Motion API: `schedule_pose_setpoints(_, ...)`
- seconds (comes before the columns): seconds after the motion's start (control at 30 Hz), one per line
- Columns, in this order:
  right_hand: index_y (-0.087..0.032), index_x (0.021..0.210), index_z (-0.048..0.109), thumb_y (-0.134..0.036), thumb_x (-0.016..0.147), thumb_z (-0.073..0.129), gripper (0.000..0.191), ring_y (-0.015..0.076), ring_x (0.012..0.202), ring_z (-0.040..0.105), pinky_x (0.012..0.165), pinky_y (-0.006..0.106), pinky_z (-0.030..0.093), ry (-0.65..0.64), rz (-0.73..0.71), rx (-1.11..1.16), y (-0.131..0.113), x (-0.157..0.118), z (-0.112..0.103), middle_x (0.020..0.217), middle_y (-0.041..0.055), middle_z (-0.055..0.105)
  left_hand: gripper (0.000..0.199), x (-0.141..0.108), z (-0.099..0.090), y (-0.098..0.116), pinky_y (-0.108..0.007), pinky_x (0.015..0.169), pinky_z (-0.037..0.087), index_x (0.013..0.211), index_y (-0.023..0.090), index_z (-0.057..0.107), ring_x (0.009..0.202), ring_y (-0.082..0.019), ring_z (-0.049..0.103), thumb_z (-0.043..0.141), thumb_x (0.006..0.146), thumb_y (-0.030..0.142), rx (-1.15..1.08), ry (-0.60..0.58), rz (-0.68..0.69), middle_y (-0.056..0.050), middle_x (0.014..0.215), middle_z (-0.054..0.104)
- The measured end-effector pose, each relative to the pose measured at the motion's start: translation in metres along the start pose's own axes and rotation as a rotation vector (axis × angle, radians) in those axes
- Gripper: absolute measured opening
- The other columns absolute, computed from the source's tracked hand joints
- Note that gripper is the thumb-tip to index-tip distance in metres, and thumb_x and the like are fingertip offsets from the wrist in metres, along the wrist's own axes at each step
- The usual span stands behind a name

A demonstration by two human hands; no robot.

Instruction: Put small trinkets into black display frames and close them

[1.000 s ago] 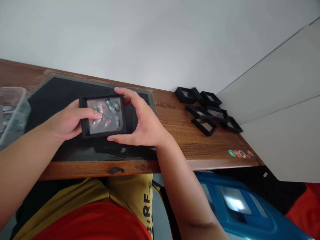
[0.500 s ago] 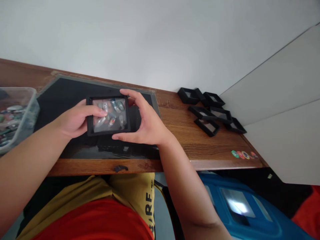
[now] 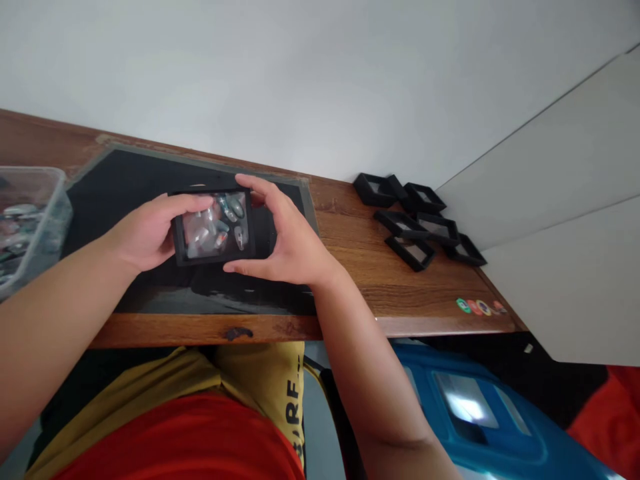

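A small black display frame with a clear film window is held over the black mat. Several glossy oval pieces, grey, silver and white with decorations, lie in the window; they look like press-on nails. My left hand grips the frame's left side, its thumb lying across the film near the upper edge and its fingers behind. Around the right side curves my right hand, forefinger at the top edge and thumb at the bottom edge, with the other fingers partly hidden behind the frame.
At the far left stands a clear plastic tub of similar pieces. Several black frames lie grouped at the back right of the wooden table. Round stickers mark its right front. Below is a blue plastic object.
My left thumb has slid up across the film toward the frame's top edge. The frame's near edge looks slightly raised, and the whole view has shifted a little.
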State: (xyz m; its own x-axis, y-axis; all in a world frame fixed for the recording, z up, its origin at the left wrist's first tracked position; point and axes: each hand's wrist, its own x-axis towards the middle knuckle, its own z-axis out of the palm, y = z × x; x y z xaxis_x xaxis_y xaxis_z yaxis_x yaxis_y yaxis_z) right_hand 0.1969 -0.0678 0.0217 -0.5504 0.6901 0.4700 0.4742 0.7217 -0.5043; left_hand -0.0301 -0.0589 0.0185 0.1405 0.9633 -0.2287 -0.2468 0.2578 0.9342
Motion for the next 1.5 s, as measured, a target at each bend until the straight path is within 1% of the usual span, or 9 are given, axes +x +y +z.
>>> schedule_pose_setpoints(0.2,-0.028,0.174,0.029,-0.046,0.076,0.096,0.120,0.0386,0.151,0.054,0.127,0.062,0.045,-0.027,0.024,-0.028,0.0064,-0.0022,0.0017,0.172,0.0160,0.046,0.036,0.0020,0.0013,-0.0007,-0.036,0.074,0.065,0.088,0.014,0.075,0.083,-0.027,0.077,0.092,0.070,0.040,-0.046,0.038,0.030,-0.008,0.084,0.081)
schedule_pose_setpoints(0.37,-0.025,0.165,0.043,-0.048,0.080,0.092,0.101,0.0374,0.149,0.056,0.127,0.060,0.044,-0.033,-0.002,-0.039,0.0077,-0.0016,-0.0009,0.164,0.0163,0.056,0.038,-0.0009,0.0030,0.0029,-0.028,0.064,0.059,0.084,0.018,0.067,0.068,-0.017,0.067,0.096,0.064,0.029,-0.082,-0.006,0.045,-0.001,0.074,0.071)
schedule_pose_setpoints(0.47,-0.024,0.161,0.048,-0.048,0.082,0.091,0.093,0.0373,0.149,0.055,0.127,0.060,0.044,-0.037,-0.010,-0.048,0.0061,-0.0013,-0.0026,0.163,0.0166,0.058,0.040,-0.0023,0.0038,0.0045,-0.026,0.062,0.058,0.084,0.018,0.066,0.066,-0.015,0.066,0.097,0.062,0.026,-0.092,-0.001,0.034,0.000,0.073,0.068)
schedule_pose_setpoints(0.63,-0.028,0.169,0.039,-0.059,0.076,0.095,0.113,0.0408,0.146,0.057,0.125,0.066,0.043,-0.078,0.034,-0.044,0.0051,-0.0030,-0.0031,0.164,0.0164,0.057,0.040,-0.0024,0.0039,0.0037,-0.025,0.060,0.060,0.087,0.017,0.066,0.064,-0.014,0.067,0.096,0.061,0.023,-0.117,-0.011,0.032,0.002,0.073,0.070)
schedule_pose_setpoints(0.8,-0.028,0.174,0.030,-0.056,0.075,0.096,0.122,0.0427,0.147,0.055,0.124,0.068,0.043,-0.105,0.043,-0.052,0.0065,-0.0046,-0.0028,0.164,0.0177,0.055,0.038,0.0009,0.0041,0.0003,-0.025,0.053,0.058,0.086,0.016,0.068,0.058,-0.015,0.067,0.094,0.060,0.026,-0.135,0.028,0.046,0.000,0.071,0.072)
schedule_pose_setpoints(1.0,-0.029,0.174,0.030,-0.059,0.077,0.094,0.120,0.0432,0.144,0.057,0.123,0.070,0.042,-0.097,0.063,-0.058,0.0054,-0.0042,-0.0036,0.158,0.0179,0.059,0.036,0.0040,0.0023,0.0010,-0.041,0.072,0.068,0.088,0.013,0.073,0.068,-0.023,0.073,0.089,0.067,0.039,-0.069,0.022,-0.019,-0.010,0.081,0.079)
schedule_pose_setpoints(1.13,-0.024,0.167,0.038,-0.063,0.074,0.094,0.115,0.0413,0.139,0.060,0.122,0.067,0.045,-0.068,0.070,-0.050,0.0043,-0.0031,-0.0024,0.155,0.0190,0.061,0.036,0.0035,0.0012,0.0006,-0.047,0.083,0.068,0.085,0.013,0.074,0.072,-0.024,0.073,0.089,0.067,0.040,-0.064,0.020,-0.014,-0.009,0.080,0.078)
schedule_pose_setpoints(1.3,-0.024,0.164,0.040,-0.060,0.075,0.093,0.110,0.0409,0.139,0.060,0.121,0.064,0.047,-0.033,0.080,-0.083,0.0036,-0.0026,-0.0014,0.155,0.0192,0.059,0.033,0.0023,-0.0006,-0.0011,-0.039,0.083,0.063,0.082,0.013,0.077,0.077,-0.024,0.074,0.088,0.053,0.021,0.007,-0.027,0.040,-0.008,0.080,0.080)
schedule_pose_setpoints(1.5,-0.025,0.165,0.037,-0.054,0.078,0.091,0.106,0.0406,0.140,0.059,0.121,0.063,0.046,-0.042,0.078,-0.091,0.0025,-0.0041,-0.0027,0.155,0.0181,0.059,0.040,0.0021,-0.0013,-0.0014,-0.031,0.075,0.059,0.090,0.011,0.081,0.082,-0.025,0.075,0.087,0.051,0.016,0.069,-0.094,0.031,-0.009,0.084,0.082)
